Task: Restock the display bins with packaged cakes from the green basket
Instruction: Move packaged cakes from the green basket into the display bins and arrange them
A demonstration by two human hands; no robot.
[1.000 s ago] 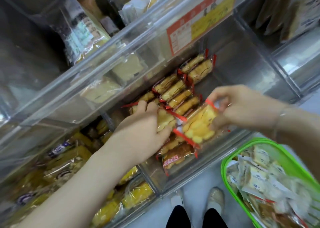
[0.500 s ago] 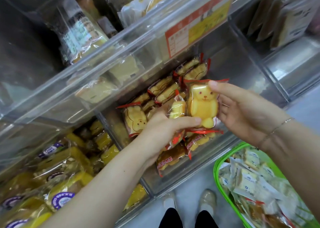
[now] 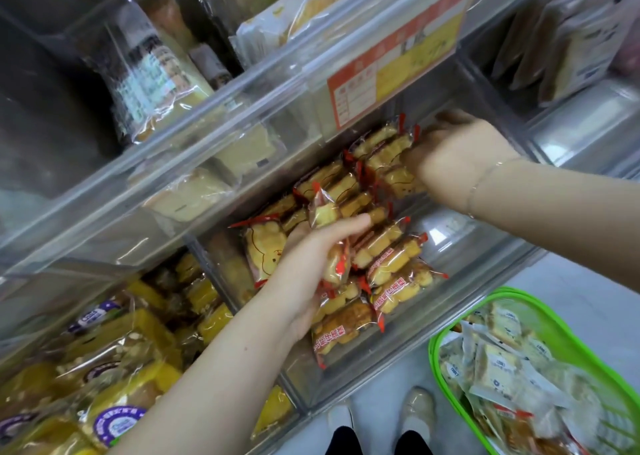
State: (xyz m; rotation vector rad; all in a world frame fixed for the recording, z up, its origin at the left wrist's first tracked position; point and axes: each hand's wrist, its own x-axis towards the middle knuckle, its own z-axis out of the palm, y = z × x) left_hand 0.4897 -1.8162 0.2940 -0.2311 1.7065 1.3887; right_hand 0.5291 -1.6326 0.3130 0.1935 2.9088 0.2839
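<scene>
A clear display bin (image 3: 460, 243) holds rows of yellow bear-shaped cakes (image 3: 391, 257) in clear wrappers with red ends. My left hand (image 3: 311, 267) grips one wrapped cake (image 3: 325, 212) upright over the middle of the bin. My right hand (image 3: 453, 153) reaches into the bin's far right corner and holds a cake (image 3: 398, 177) against the back row; its fingertips are hidden behind the packs. The green basket (image 3: 450, 337) sits at the lower right, filled with white-wrapped cakes (image 3: 498, 361).
A shelf above carries clear bins of pale sliced cakes (image 3: 187, 191) and a red and yellow price label (image 3: 391, 73). Bins of yellow packs with purple labels (image 3: 114, 420) lie at the lower left. My shoes (image 3: 415, 413) stand on the pale floor below.
My right hand has carried the bear cake from the bin's front up into the far right corner. My left hand has stayed over the middle with its cake.
</scene>
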